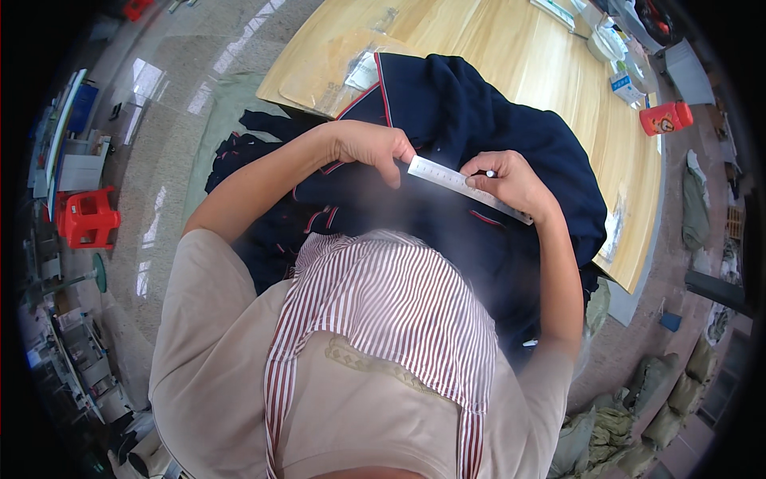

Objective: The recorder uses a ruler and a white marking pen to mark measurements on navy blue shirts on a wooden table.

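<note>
A navy garment [519, 136] with red-and-white trim lies bunched over the table edge in front of me. A white ruler [435, 172] lies slanted across it. My left hand [375, 148] is at the ruler's left end, with bent fingers on the dark cloth; some fingertips are hidden. My right hand [507, 180] has its thumb on the ruler and its fingers curled around a small white piece [491, 174], perhaps chalk. A striped apron [391, 303] hangs over my front.
The pale wooden table [311, 40] carries clear bags, papers, a white bowl [606, 44], a small box [625, 88] and a red jar [665, 118]. A red stool [88, 217] stands on the left floor. Cloth sacks [654, 383] lie at lower right.
</note>
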